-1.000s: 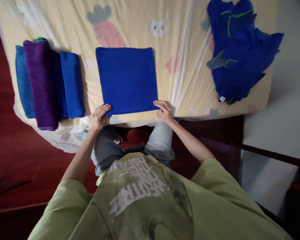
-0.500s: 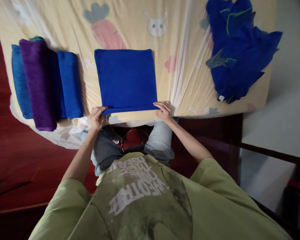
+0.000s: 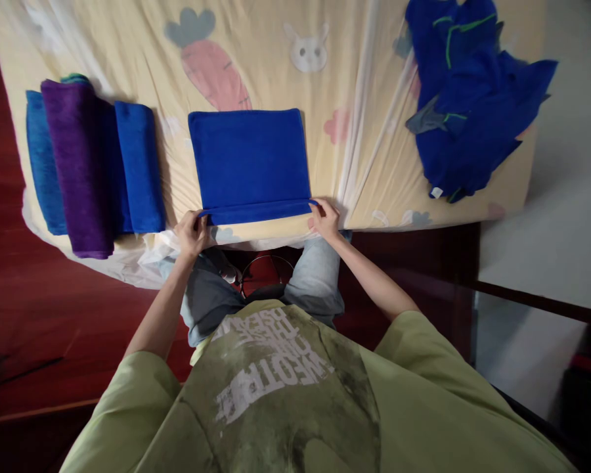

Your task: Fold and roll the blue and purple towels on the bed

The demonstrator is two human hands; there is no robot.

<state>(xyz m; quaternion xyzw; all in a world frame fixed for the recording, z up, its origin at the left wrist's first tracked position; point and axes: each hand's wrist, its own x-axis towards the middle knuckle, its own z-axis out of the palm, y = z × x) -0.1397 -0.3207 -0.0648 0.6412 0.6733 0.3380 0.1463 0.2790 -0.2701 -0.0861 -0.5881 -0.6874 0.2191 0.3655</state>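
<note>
Blue fabric, laid flat: the cloth (image 3: 251, 154) lies at the near edge of the bed (image 3: 369, 151), roughly midway along it, directly before the person. Its near margin is turned up into a narrow band running parallel to the bed's near edge; the far part is spread smooth, with both far corners visible. The left hand (image 3: 192, 231) is at the left end of the band, its grip pinching the fabric between thumb and fingers. The right hand (image 3: 326, 218) is at the opposite end, its grip likewise pinching the band.

Toward the bed's near left corner lies a group of rolls, side by side and touching: a teal roll (image 3: 44, 161) outermost, a purple roll (image 3: 79, 171) lying partly over its neighbours, a dark blue roll (image 3: 117, 171) partly hidden, and a bright blue roll (image 3: 138, 167) nearest the cloth. Toward the bed's right edge, well apart from the cloth, lies a crumpled blue heap (image 3: 482, 125) with green trim and a small white tag (image 3: 437, 192) at its near end. Beyond the cloth, the sheet bears a printed carrot (image 3: 214, 72) and a rabbit (image 3: 308, 52).
</note>
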